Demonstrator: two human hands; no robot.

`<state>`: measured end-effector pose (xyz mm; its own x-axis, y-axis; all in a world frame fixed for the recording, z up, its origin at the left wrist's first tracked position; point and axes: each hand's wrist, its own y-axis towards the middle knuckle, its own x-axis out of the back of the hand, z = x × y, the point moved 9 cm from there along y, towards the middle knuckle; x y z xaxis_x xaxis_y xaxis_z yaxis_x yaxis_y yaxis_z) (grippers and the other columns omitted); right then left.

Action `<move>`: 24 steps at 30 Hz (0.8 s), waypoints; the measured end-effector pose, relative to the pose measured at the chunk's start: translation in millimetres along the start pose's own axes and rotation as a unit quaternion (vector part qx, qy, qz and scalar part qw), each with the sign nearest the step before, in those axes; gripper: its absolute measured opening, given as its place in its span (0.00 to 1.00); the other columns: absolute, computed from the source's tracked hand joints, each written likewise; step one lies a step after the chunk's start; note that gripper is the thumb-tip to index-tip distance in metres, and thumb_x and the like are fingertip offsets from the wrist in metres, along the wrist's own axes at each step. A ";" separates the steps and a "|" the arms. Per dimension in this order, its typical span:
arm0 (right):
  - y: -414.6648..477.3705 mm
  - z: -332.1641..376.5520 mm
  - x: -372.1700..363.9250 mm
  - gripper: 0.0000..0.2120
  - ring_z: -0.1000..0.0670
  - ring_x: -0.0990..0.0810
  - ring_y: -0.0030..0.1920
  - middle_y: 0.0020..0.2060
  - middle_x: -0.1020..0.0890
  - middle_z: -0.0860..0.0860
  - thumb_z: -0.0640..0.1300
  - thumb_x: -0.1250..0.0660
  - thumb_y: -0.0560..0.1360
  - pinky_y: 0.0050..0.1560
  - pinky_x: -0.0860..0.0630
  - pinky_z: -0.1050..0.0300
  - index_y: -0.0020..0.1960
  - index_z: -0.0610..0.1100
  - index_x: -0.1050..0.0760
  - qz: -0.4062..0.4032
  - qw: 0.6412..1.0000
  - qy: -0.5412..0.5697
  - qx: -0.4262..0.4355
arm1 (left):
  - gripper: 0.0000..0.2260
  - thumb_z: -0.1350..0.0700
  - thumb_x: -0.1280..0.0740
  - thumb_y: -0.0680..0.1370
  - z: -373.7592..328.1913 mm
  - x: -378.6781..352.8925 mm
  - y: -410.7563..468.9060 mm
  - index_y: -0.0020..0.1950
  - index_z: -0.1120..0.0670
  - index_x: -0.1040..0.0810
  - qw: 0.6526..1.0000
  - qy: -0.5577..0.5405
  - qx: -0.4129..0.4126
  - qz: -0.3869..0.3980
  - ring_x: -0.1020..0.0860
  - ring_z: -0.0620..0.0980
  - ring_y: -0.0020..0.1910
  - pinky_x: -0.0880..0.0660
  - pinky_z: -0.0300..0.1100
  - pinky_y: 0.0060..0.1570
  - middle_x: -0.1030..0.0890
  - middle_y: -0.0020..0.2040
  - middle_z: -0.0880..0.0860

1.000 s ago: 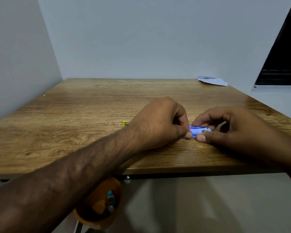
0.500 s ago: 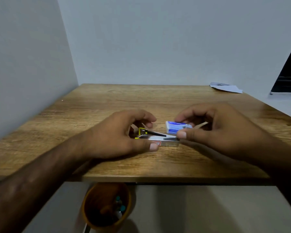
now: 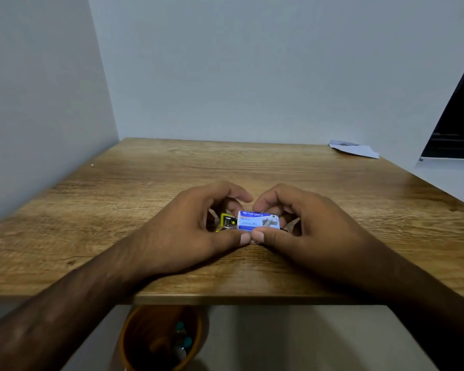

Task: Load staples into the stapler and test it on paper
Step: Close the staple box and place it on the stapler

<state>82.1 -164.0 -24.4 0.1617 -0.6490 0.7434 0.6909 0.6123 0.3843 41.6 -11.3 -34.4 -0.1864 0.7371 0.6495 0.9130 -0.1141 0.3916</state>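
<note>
A small blue and white staple box (image 3: 258,221) is at the middle of the wooden table (image 3: 145,199), its printed face turned up towards me. My right hand (image 3: 303,228) pinches it between thumb and fingers. Just left of the box a bit of the yellow and metal stapler (image 3: 228,222) shows. My left hand (image 3: 190,231) cups around the stapler. The two thumb tips touch at the box's near edge. Most of the stapler is hidden by the box and my fingers. A white sheet of paper (image 3: 355,150) lies at the table's far right corner.
Walls close off the table on the left and at the back. A dark opening (image 3: 458,124) is at the right. Under the table's near edge stands an orange bin (image 3: 134,344) with a few items inside.
My hands have drawn together. The staple box now sits over the front of the stapler and hides most of it; half a second ago the stapler lay in plain sight.
</note>
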 end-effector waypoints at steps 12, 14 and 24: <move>-9.7 -21.2 2.6 0.15 0.61 0.19 0.41 0.45 0.15 0.56 0.38 0.20 0.69 0.39 0.22 0.64 0.52 0.52 0.17 0.025 0.989 0.138 -0.046 | 0.15 0.50 0.18 0.69 0.3 4.0 -1.1 0.53 0.45 0.15 0.999 -0.025 0.020 -0.007 0.16 0.46 0.44 0.18 0.51 0.49 0.13 0.47 0.44; -9.8 -21.7 2.1 0.15 0.59 0.19 0.43 0.45 0.15 0.58 0.42 0.20 0.68 0.38 0.23 0.64 0.52 0.54 0.17 0.018 0.991 0.123 -0.043 | 0.15 0.50 0.18 0.67 0.4 5.5 -2.1 0.53 0.46 0.15 0.999 -0.032 0.025 -0.009 0.15 0.47 0.44 0.18 0.53 0.49 0.12 0.47 0.46; -10.9 -22.8 1.7 0.14 0.60 0.20 0.42 0.44 0.15 0.59 0.43 0.20 0.68 0.38 0.24 0.64 0.52 0.54 0.16 0.010 0.991 0.125 -0.038 | 0.15 0.48 0.21 0.71 -0.9 2.4 -6.1 0.57 0.43 0.17 0.999 -0.026 0.019 0.040 0.15 0.47 0.51 0.18 0.53 0.54 0.13 0.52 0.43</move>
<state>90.9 -182.1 -39.8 0.3389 -0.7351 0.5872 0.7360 0.5959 0.3213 35.2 -9.5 -34.7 -0.0947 0.7610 0.6418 0.9373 -0.1490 0.3149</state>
